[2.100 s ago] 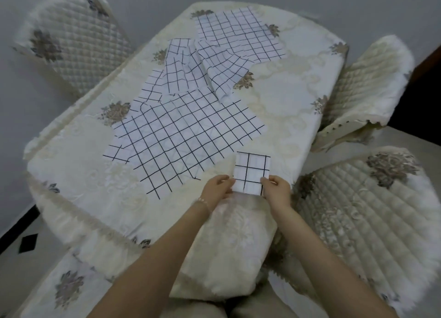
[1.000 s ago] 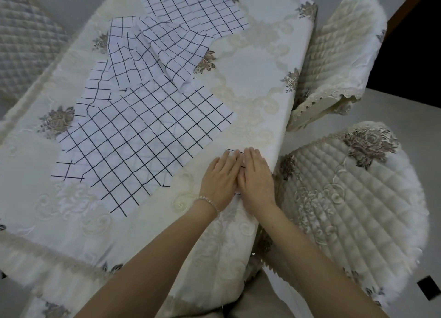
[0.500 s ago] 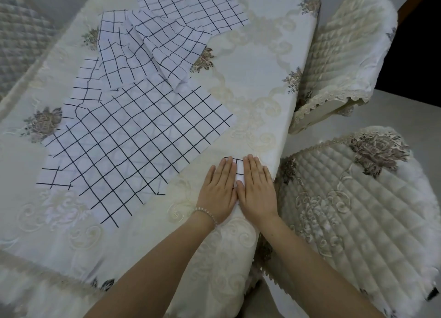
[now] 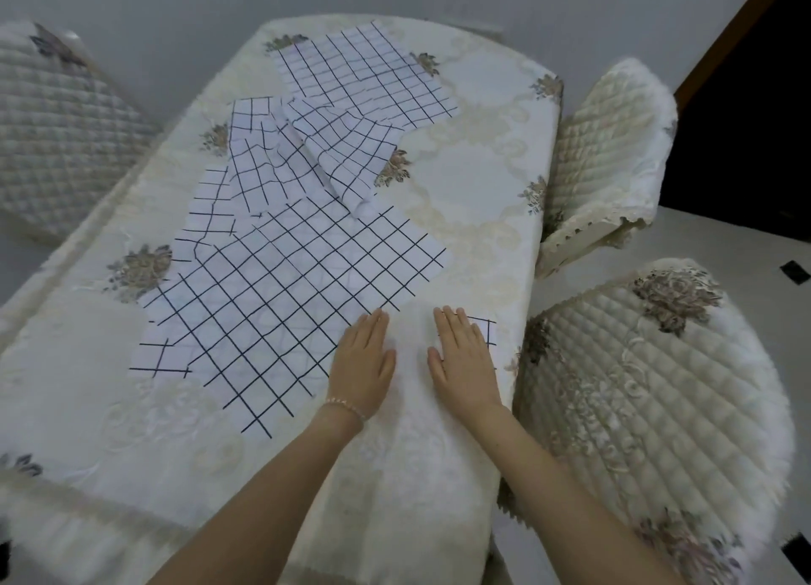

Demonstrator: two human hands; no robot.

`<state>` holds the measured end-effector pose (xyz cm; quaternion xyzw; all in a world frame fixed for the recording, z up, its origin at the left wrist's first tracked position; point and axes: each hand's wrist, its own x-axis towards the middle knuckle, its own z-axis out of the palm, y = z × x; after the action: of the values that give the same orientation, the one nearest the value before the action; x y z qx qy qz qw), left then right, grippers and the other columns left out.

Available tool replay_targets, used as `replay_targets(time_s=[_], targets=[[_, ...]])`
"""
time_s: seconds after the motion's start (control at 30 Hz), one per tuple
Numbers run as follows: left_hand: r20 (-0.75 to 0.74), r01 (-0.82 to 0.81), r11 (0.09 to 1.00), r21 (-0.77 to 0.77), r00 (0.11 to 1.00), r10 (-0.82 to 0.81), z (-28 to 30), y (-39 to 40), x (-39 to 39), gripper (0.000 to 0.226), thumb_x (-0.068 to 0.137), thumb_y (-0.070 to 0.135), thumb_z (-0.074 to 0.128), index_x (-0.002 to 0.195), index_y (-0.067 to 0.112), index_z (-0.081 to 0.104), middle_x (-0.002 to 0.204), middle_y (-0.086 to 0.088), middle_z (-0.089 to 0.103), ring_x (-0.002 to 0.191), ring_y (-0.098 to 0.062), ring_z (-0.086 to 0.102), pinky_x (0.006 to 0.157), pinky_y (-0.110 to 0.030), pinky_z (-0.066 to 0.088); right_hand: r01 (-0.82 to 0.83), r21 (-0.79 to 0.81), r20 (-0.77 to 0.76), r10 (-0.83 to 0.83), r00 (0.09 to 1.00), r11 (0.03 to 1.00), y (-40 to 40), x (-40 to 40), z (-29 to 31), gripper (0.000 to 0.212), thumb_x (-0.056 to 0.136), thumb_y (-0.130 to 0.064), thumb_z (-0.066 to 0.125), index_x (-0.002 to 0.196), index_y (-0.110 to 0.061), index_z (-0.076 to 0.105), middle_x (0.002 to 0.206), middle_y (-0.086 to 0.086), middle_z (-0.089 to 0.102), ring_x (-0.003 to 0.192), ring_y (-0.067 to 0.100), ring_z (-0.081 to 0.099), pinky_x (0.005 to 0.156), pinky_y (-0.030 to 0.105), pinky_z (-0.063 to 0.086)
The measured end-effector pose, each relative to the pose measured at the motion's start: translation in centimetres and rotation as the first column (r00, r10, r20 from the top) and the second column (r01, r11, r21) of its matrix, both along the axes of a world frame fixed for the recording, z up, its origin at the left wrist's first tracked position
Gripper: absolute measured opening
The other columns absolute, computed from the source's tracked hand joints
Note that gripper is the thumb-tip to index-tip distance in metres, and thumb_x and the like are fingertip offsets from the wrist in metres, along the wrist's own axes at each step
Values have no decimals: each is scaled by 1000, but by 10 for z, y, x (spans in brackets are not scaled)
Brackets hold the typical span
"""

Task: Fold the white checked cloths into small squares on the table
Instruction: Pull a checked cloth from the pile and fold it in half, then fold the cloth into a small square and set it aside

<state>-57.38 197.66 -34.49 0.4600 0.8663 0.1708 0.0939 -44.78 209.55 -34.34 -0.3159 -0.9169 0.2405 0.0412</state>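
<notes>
So, status w/ labels:
Folded square (image 4: 488,332): one small checked square lies near the table's right edge, mostly hidden under the right hand; only its right strip shows.
Right hand (image 4: 463,358): flat, fingers straight, pressing on that square, gripping nothing.
Left hand (image 4: 362,360): flat, fingers straight, resting at the near corner of the big unfolded cloth (image 4: 281,303), holding nothing.
Other cloths: crumpled cloth (image 4: 346,154) and another rumpled one (image 4: 259,163) behind the big one, overlapping; a flat cloth (image 4: 364,75) at the far end.
Table (image 4: 482,198): cream embroidered cover, quilted chair (image 4: 649,391) just beside its right edge.
Progress: approx. 1 done, at least 4 left, exact count unclear where they overlap. Big cloth looks next, judging by left hand's spot.
</notes>
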Motion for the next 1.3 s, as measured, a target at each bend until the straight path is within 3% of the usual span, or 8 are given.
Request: replay_targets(time_s=[0.17,0.33,0.57,0.73,0.9,1.03,1.2,1.3], targets=[[3,-140,990,-4,990,140,-3,-73,-50,46,90,20,54,133,3,49,136,-13,51,128,-31,46,108,-41,35,-90,-26,-21,89,996,996,-53,-43,3,67,92,-41,10,152,-13,18,159,4,20,148,20,8,121,36,5],[11,-104,994,-41,994,104,-7,-125,-81,50,73,21,78,117,5,62,121,-13,62,113,-31,58,97,-44,47,-152,-88,-38,149,988,984,-104,-85,4,72,87,-43,5,153,-15,16,160,2,17,148,17,6,117,25,-4],[17,-38,999,-34,999,38,-13,-149,-106,36,61,17,85,94,13,70,100,-3,68,91,-25,65,78,-37,51,-196,-125,22,200,979,973,-147,-120,-4,56,99,-19,35,151,-9,19,158,7,21,148,23,9,119,31,7],[-126,40,994,-101,991,-53,-10,-141,-118,29,50,18,88,63,23,63,72,6,62,66,-17,62,63,-30,49,-203,-139,81,215,973,969,-163,-125,-7,61,87,-27,28,145,-9,33,149,6,36,142,27,25,117,39,22],[-79,12,989,-145,997,-24,13,-129,-121,5,90,21,59,85,19,59,80,2,65,82,-22,60,86,-36,41,-255,-85,13,257,966,963,-164,-121,0,69,72,-9,51,140,-10,39,139,4,45,132,26,36,113,41,29],[-52,-10,1000,-28,999,8,54,-121,-122,12,97,27,44,93,19,53,73,7,60,79,-18,54,105,-35,28,-171,-89,-134,159,978,981,-151,-119,38,54,79,0,56,133,-9,51,125,5,56,117,25,47,104,30,35],[16,-28,982,186,1000,25,121,-123,-126,15,94,33,50,89,20,57,69,7,60,69,-13,49,111,-33,23,-125,-69,-263,103,959,990,-129,-119,103,32,87,-4,54,116,-11,61,104,1,66,96,19,58,76,28,41],[24,-94,928,360,995,92,163,-133,-132,20,93,36,49,93,20,61,82,6,65,80,-13,53,93,-33,38,-84,-156,-371,20,928,984,-120,-117,140,32,84,1,52,112,-10,64,98,2,68,79,16,58,71,27,41]])
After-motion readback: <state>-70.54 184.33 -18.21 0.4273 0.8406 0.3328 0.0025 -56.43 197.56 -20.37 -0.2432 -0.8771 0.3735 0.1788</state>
